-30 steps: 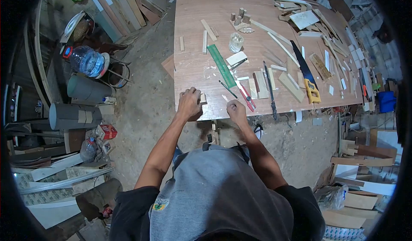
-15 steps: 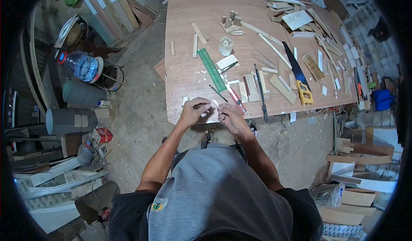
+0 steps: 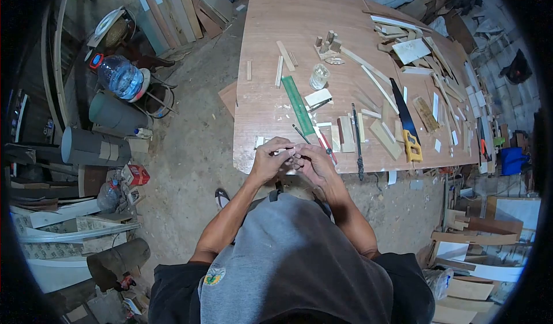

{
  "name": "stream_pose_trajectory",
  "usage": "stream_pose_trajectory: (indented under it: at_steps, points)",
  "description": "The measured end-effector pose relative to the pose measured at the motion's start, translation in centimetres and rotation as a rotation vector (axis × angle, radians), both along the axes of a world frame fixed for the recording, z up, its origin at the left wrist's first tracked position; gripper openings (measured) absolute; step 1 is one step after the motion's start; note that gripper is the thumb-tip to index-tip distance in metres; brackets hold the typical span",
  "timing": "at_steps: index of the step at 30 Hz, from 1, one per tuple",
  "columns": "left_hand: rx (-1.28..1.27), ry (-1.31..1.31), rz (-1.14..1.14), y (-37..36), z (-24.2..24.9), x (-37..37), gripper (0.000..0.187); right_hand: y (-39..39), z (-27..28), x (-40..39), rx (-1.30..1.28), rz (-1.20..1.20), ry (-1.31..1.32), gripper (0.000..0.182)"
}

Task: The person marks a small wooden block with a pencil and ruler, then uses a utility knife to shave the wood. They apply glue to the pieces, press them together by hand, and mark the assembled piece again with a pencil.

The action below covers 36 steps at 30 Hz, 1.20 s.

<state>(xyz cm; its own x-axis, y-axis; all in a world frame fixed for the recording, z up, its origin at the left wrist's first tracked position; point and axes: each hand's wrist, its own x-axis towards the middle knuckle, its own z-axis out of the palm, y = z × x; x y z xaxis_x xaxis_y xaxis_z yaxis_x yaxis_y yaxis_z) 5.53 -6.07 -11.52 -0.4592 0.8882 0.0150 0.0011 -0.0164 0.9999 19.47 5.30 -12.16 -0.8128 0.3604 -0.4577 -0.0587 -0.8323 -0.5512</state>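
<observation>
My left hand [image 3: 269, 161] and my right hand [image 3: 317, 164] meet at the near edge of the wooden table, fingertips pinched together. Between them is a small pale piece [image 3: 295, 149], mostly covered by the fingers, so its kind cannot be made out. Just beyond the hands lie a green ruler [image 3: 297, 105], a dark pencil-like stick [image 3: 300, 132] and a red-and-white tool [image 3: 324, 142]. A small pale block [image 3: 260, 142] rests by my left hand.
On the table [image 3: 265, 41] are a handsaw [image 3: 405, 116] with a yellow handle, a long dark rod [image 3: 357, 142], a clear jar [image 3: 319, 76], a white block [image 3: 318, 97] and a pile of wood offcuts [image 3: 412, 50]. A water bottle [image 3: 121, 79] stands left.
My fingertips have come together, covering more of the small pale piece that stuck up between them before. The view has shifted, so the table appears farther right and slightly lower.
</observation>
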Motion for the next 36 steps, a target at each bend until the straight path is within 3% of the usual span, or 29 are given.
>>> stream_pose_trajectory:
  at_steps: [3, 5, 9, 15, 20, 21, 23, 24, 27, 29, 30, 32, 34, 36]
  points:
    - [0.015, 0.041, -0.001, 0.0, 0.4, -0.8, 0.019, -0.6, 1.1, -0.8, -0.029, -0.079, -0.025, 0.017]
    - [-0.036, -0.165, 0.012, -0.1, 1.5, -0.9, 0.017, -0.8, 1.5, -1.0, 0.059, -0.083, -0.063, 0.018]
    - [-0.029, -0.231, 0.003, 0.2, 1.3, -1.9, 0.017, -1.3, 3.6, -1.5, -0.012, -0.132, -0.059, 0.018]
    - [0.003, -0.035, -0.008, 2.0, 1.2, -1.1, 0.014, -0.1, 2.5, -0.8, 0.156, -0.128, -0.056, 0.019]
    - [-0.027, 0.192, 0.158, 3.7, 0.4, 1.5, 0.014, 2.1, 1.7, 0.5, 0.205, -0.091, -0.092, 0.021]
    - [-0.029, 0.195, 0.165, 3.8, 0.5, 1.8, 0.014, 2.2, 1.9, 0.5, 0.297, -0.08, -0.189, 0.021]
    - [-0.184, -0.151, 0.234, 4.1, 1.1, 2.1, 0.014, 3.0, 2.8, 0.1, 0.402, -0.069, -0.358, 0.014]
    - [-0.167, -0.143, 0.243, 4.4, 1.4, 2.1, 0.014, 4.0, 2.8, 0.1, 0.417, -0.065, -0.346, 0.014]
    - [-0.172, -0.129, 0.357, 5.2, 0.9, 1.6, 0.011, 9.6, -0.7, -1.0, 1.147, -0.196, -0.484, 0.016]
    - [-0.134, -0.27, 0.345, 5.8, 1.2, 0.7, 0.016, 15.0, -2.1, -3.1, 1.487, -0.312, -0.596, 0.018]
    - [-0.181, -0.28, 0.32, 4.9, 1.9, 0.4, 0.017, 16.8, -1.6, -4.2, 1.545, -0.336, -0.684, 0.02]
    - [-0.177, -0.372, 0.296, 3.7, 2.0, -1.7, 0.018, 19.6, -0.4, -6.2, 1.5, -0.358, -0.592, 0.022]
    - [-0.107, -0.455, 0.3, 3.4, 2.8, -3.9, 0.02, 22.0, -0.2, -9.1, 1.742, -0.267, -0.771, 0.025]
    - [-0.175, -0.434, 0.334, 2.6, 3.7, -5.4, 0.022, 22.9, -0.3, -11.0, 1.717, -0.163, -0.836, 0.023]
